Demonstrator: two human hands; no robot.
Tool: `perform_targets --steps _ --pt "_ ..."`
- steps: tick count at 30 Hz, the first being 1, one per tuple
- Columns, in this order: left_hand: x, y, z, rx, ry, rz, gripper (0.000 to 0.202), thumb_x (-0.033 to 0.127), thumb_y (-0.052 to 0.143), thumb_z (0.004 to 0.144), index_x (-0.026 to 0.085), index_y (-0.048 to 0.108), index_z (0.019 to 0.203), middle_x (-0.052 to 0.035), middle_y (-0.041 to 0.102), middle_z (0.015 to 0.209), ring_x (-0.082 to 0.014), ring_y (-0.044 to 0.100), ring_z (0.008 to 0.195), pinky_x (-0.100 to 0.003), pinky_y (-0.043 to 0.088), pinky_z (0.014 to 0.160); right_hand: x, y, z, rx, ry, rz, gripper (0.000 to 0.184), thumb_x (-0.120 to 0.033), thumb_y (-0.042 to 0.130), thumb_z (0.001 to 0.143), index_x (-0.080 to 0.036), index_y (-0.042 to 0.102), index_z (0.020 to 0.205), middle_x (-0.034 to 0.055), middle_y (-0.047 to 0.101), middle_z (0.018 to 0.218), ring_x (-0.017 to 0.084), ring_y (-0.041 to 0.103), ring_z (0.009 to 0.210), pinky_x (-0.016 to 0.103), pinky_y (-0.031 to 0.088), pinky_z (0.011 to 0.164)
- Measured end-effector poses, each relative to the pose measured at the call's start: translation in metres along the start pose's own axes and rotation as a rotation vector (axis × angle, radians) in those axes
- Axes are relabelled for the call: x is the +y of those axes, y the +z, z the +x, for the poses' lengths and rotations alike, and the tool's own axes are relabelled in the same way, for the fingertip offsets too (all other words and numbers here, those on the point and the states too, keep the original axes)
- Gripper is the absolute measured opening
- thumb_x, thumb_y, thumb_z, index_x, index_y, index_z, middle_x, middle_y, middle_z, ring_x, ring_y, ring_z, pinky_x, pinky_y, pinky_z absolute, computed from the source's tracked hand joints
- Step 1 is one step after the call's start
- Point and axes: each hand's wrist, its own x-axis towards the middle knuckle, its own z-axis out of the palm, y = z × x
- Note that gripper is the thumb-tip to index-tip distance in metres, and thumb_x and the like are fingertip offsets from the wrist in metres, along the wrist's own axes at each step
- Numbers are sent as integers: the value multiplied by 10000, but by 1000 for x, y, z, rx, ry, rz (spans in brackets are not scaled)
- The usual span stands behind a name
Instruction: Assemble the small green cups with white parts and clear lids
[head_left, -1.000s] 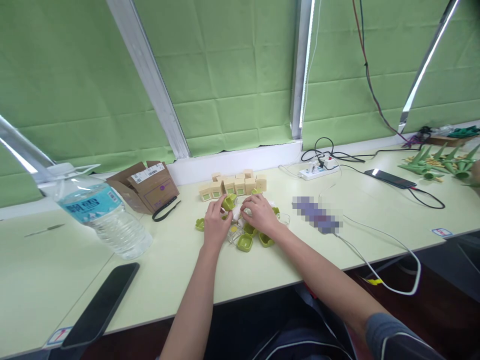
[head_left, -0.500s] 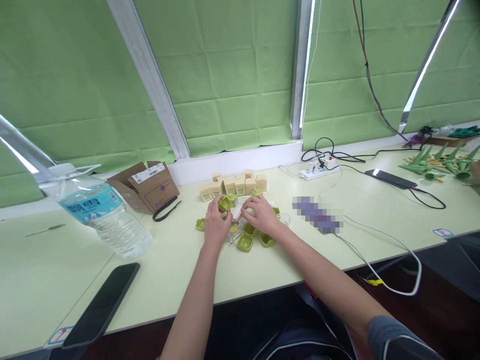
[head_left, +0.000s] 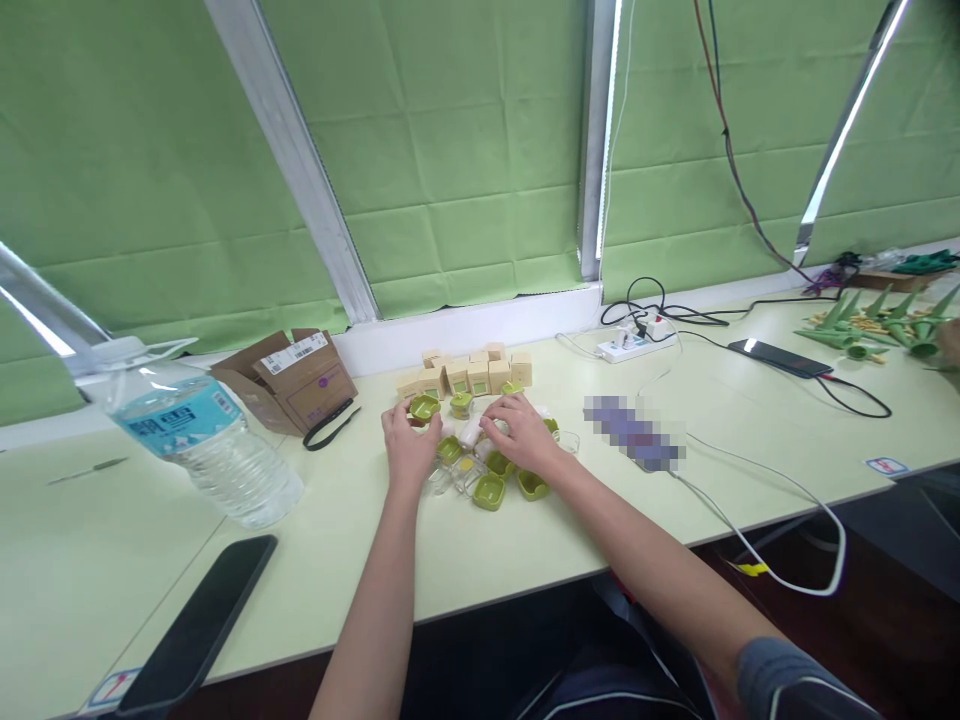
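Observation:
My left hand [head_left: 409, 445] pinches a small green square cup [head_left: 425, 406] between thumb and fingers, above the table at the left of a loose pile. My right hand [head_left: 521, 430] is closed at the pile's upper middle, its fingertips at one end of a white rounded piece [head_left: 470, 433]. Part of that grip is hidden by the fingers. Around both hands lie more green cups [head_left: 489, 491], clear plastic pieces [head_left: 466, 476] and a small green-topped container [head_left: 461, 404]. Behind them stand several small tan boxes [head_left: 478, 375], some with a window in front.
To the left are a large water bottle [head_left: 202, 430], an open cardboard box [head_left: 289, 380] and a black phone [head_left: 199, 615]. On the right lie a blurred purple item [head_left: 634, 432], a power strip [head_left: 634, 343], another phone [head_left: 780, 357] and green cones [head_left: 900, 325] beside another person's hand [head_left: 951, 345].
My left hand has moved left, carrying the green cup away from the pile's middle. More of the pieces beneath it now show. My right hand stays nearly in place.

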Motion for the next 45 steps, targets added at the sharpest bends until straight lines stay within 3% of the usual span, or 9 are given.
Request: perform_targets --steps 4,9,13,21,26,34,41,45 --pt "-5 5 14 -128 -6 158 418 370 699 791 179 671 1161 -106 607 1161 -189 656 812 -384 544 926 -3 -1 0 -15 -2 6 223 -273 560 1003 -206 741 891 64 725 1006 230 571 1041 392 465 930" --pt "-14 17 33 -258 29 363 427 404 671 815 177 676 1177 -118 680 1154 -285 639 1076 -400 474 1013 -5 -2 1 -17 -8 -1 234 -262 553 1003 -202 740 876 64 728 981 229 569 1027 383 466 922" --pt "-21 24 52 -375 -27 481 499 426 659 817 189 648 1256 -126 705 1230 -337 606 1194 -398 459 993 -6 -2 2 -1 -22 3 219 -249 563 995 -197 739 875 61 731 966 226 575 1021 383 466 932" --pt "-24 37 68 -528 -126 619 487 414 693 771 212 689 1215 -171 720 1238 -381 643 1193 -431 499 899 -7 1 3 1 -50 14 210 -235 564 991 -191 736 879 65 728 943 228 565 1035 381 477 949" --pt "-28 43 70 -562 -144 611 422 411 690 768 185 718 1123 -197 740 1172 -386 681 1133 -426 513 870 -4 3 3 6 -55 15 205 -240 565 990 -197 737 887 62 729 936 228 570 1024 390 479 951" --pt "-31 39 63 -550 -55 582 482 368 574 859 157 639 1287 -201 687 1297 -351 645 1208 -399 494 923 -7 4 4 -47 -71 -49 200 -237 578 981 -189 747 886 65 734 913 227 587 968 377 478 913" --pt "-12 50 57 -511 93 533 523 315 544 902 190 535 1410 -177 622 1398 -303 575 1299 -395 440 1035 -8 3 5 -110 -65 -108 196 -207 600 961 -180 749 836 62 737 875 227 597 932 374 460 908" --pt "-1 58 52 -539 170 532 446 253 508 926 215 576 1365 -144 661 1353 -287 608 1245 -393 456 1017 -7 3 6 -160 -59 -142 196 -220 616 947 -190 759 816 61 726 845 234 596 915 374 449 883"
